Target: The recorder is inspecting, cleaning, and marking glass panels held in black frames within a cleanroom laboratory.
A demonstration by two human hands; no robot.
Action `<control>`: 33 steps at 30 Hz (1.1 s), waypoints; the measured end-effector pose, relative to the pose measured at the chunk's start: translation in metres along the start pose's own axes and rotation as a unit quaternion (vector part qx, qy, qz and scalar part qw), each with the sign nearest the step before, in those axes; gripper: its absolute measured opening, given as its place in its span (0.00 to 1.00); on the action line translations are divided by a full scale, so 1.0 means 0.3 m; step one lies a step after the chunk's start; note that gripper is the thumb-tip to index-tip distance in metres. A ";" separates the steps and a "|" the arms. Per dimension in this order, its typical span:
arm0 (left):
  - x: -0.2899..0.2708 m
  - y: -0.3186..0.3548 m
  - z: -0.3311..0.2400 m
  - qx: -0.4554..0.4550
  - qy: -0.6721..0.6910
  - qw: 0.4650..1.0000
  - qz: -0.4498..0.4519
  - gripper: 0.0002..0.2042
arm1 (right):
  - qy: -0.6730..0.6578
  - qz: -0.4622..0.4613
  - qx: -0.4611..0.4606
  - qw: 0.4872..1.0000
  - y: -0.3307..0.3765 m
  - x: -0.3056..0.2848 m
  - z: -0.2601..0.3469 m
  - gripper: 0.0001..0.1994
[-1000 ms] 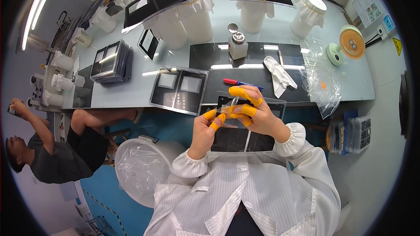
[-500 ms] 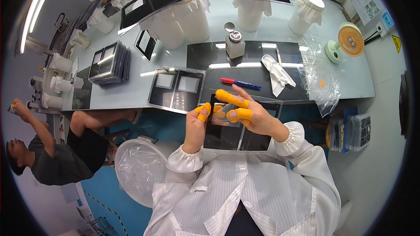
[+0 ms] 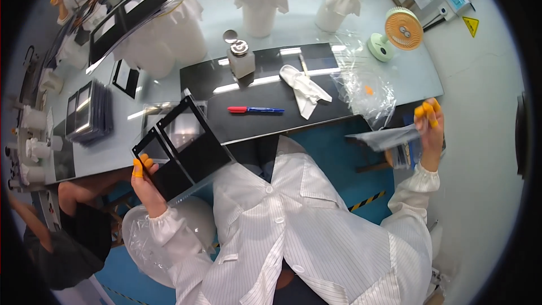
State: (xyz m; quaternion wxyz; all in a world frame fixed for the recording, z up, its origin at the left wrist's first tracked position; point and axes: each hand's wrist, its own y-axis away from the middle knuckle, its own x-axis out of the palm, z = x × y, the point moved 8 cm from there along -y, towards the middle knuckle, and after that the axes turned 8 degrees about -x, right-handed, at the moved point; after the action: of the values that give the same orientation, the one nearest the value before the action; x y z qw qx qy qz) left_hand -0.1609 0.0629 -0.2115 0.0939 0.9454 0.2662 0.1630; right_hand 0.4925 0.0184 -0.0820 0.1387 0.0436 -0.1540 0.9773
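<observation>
My left hand (image 3: 148, 187), with yellow finger cots, grips the lower left edge of a black panel (image 3: 199, 165) with two clear windows. The panel is tilted in front of the table edge and partly covers another clear-edged panel (image 3: 169, 117) lying on the table. Far out to the right, my right hand (image 3: 431, 130), also in yellow finger cots, is closed on one end of a thin, greyish see-through sheet (image 3: 387, 137). That sheet appears nearly edge-on, so its exact kind is unclear. A red and blue marker (image 3: 256, 110) lies on the dark mat.
A pump bottle (image 3: 241, 63) and a white cloth (image 3: 304, 91) rest on the mat (image 3: 254, 127). Clear plastic film (image 3: 364, 85) and a small fan (image 3: 402, 31) are to the right. Stacked panels (image 3: 89, 114) stand left. A lined bin (image 3: 197, 220) and another person (image 3: 73, 243) are lower left.
My hands have parted: the left moved left with a black panel, the right swung far right with a thin sheet. The whole view has shifted, putting the table things further left.
</observation>
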 end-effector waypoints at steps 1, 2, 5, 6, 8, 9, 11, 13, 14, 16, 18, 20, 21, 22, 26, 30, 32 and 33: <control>0.034 0.017 0.002 -0.012 -0.022 1.000 0.007 0.14 | 0.074 -0.035 0.007 0.997 -0.040 -0.068 -0.016 0.10; 0.063 0.033 0.014 -0.024 -0.019 0.999 0.034 0.15 | 0.135 -0.056 0.036 0.989 -0.089 -0.072 -0.026 0.09; 0.190 0.075 0.014 0.000 -0.047 0.994 0.095 0.16 | 0.391 -0.105 -0.016 0.914 -0.247 -0.118 -0.111 0.08; 0.211 0.083 0.015 0.008 -0.046 0.994 0.101 0.16 | 0.473 -0.142 -0.080 0.866 -0.287 -0.142 -0.167 0.08; 0.233 0.095 0.014 0.002 -0.041 0.994 0.104 0.16 | 0.599 -0.175 -0.137 0.769 -0.333 -0.128 -0.284 0.09; 0.232 0.102 0.019 -0.008 -0.040 0.994 0.101 0.16 | 0.634 -0.175 -0.116 0.745 -0.340 -0.132 -0.373 0.08; 0.202 0.121 0.011 -0.011 -0.037 0.995 0.090 0.17 | 0.663 -0.173 -0.099 0.722 -0.347 -0.136 -0.499 0.07; 0.155 0.132 0.013 -0.021 -0.051 0.997 0.061 0.17 | 0.695 -0.156 -0.170 0.681 -0.313 -0.107 -0.538 0.07; 0.126 0.138 0.019 -0.024 -0.037 0.998 0.050 0.16 | 0.676 -0.167 -0.149 0.702 -0.313 -0.104 -0.533 0.10; 0.103 0.151 0.022 -0.031 -0.045 0.998 0.039 0.16 | 0.652 -0.166 -0.172 0.720 -0.292 -0.034 -0.491 0.11; 0.100 0.143 0.050 -0.044 -0.038 0.997 0.041 0.16 | 0.629 -0.171 -0.195 0.732 -0.265 0.056 -0.447 0.13; 0.126 0.140 0.071 -0.050 -0.038 0.996 0.062 0.16 | 0.542 -0.133 -0.233 0.796 -0.226 0.190 -0.439 0.14; 0.162 0.144 0.074 -0.055 -0.035 0.994 0.084 0.16 | 0.541 -0.133 -0.232 0.798 -0.204 0.230 -0.460 0.14; 0.192 0.158 0.077 -0.064 -0.023 0.995 0.078 0.15 | 0.556 -0.056 -0.248 0.791 -0.188 0.307 -0.506 0.14; 0.377 0.201 0.110 -0.097 0.071 0.979 0.165 0.14 | 0.519 -0.010 -0.288 0.804 -0.157 0.409 -0.444 0.14; 0.518 0.271 0.126 -0.145 0.101 0.955 0.240 0.14 | 0.182 0.072 -0.159 0.968 -0.100 0.590 -0.396 0.11; 0.551 0.302 0.126 -0.155 0.108 0.948 0.256 0.14 | 0.067 0.184 0.059 0.979 -0.019 0.718 -0.449 0.13; 0.582 0.315 0.140 -0.170 0.111 0.938 0.281 0.14 | -0.060 0.150 0.077 0.984 0.026 0.810 -0.402 0.17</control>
State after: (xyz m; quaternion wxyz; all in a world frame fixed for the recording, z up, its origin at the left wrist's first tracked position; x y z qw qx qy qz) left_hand 0.0394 0.0728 -0.1803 0.1737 0.9274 -0.0329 0.3298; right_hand 0.2525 0.1115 -0.1675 -0.0226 0.0891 -0.0909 0.9916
